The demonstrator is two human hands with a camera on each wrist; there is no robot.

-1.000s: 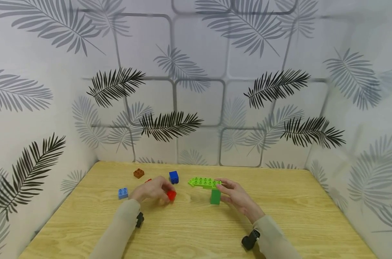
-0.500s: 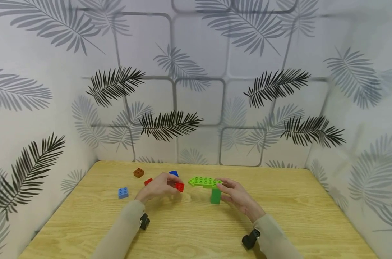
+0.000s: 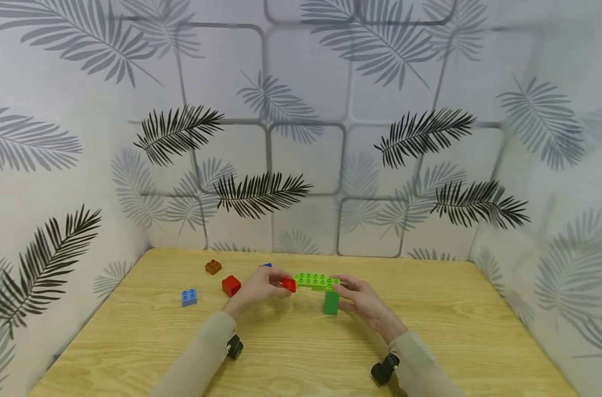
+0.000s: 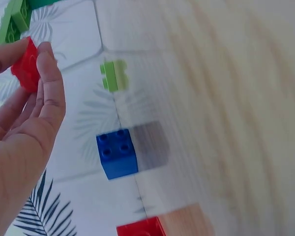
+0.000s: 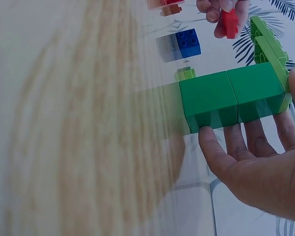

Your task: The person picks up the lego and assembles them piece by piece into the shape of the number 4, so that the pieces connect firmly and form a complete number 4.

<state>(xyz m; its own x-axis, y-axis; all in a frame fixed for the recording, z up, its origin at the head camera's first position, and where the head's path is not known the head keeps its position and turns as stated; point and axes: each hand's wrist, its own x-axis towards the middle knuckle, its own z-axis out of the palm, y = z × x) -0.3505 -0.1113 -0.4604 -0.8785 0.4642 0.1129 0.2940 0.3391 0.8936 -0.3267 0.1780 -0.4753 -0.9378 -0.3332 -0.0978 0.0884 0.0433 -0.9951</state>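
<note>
The left hand [image 3: 261, 285] pinches a shiny red block [image 3: 289, 285] between its thumb and fingers, up above the table [image 3: 291, 353], close to the end of a long light green bar [image 3: 313, 281]. Round bumps run along the bar's top. It sits on two smooth green blocks [image 5: 231, 93], boxy and stacked like a tower. The right hand [image 3: 362, 300] grips this tower, fingers against its flat side. A square blue block [image 4: 117, 153] with four round bumps rests on the table, which has streaky wood lines.
</note>
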